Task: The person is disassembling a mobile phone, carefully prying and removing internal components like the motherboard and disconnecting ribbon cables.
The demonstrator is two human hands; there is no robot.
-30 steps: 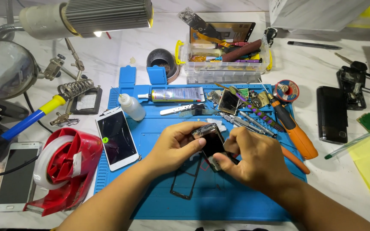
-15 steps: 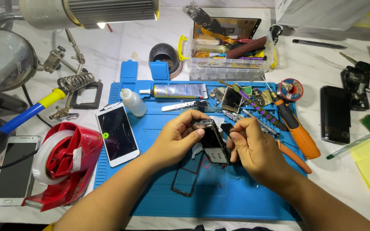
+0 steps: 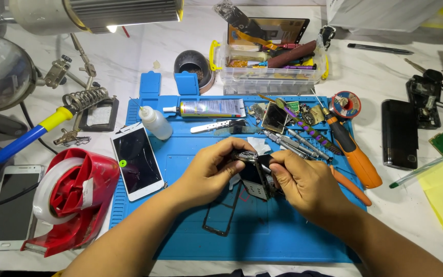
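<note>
Holding: left hand point(image 3: 208, 172) pinched phone body point(image 3: 255, 177) at its top-left edge.
Right hand point(image 3: 303, 182): fingers closed on its right side.
Location: above blue mat point(image 3: 190, 241), over black frame point(image 3: 221, 213).
Risk: likely slip; thin-edge grip.

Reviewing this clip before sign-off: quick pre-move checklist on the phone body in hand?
1. Both hands on the opened phone body: ok, left hand and right hand each have a grip.
2. Body held over the blue mat: ok.
3. Black frame lying flat on mat, untouched: ok.
4. Orange-handled screwdriver near the right hand: ok.
5. Loose screws accounted for: cannot tell.
</note>
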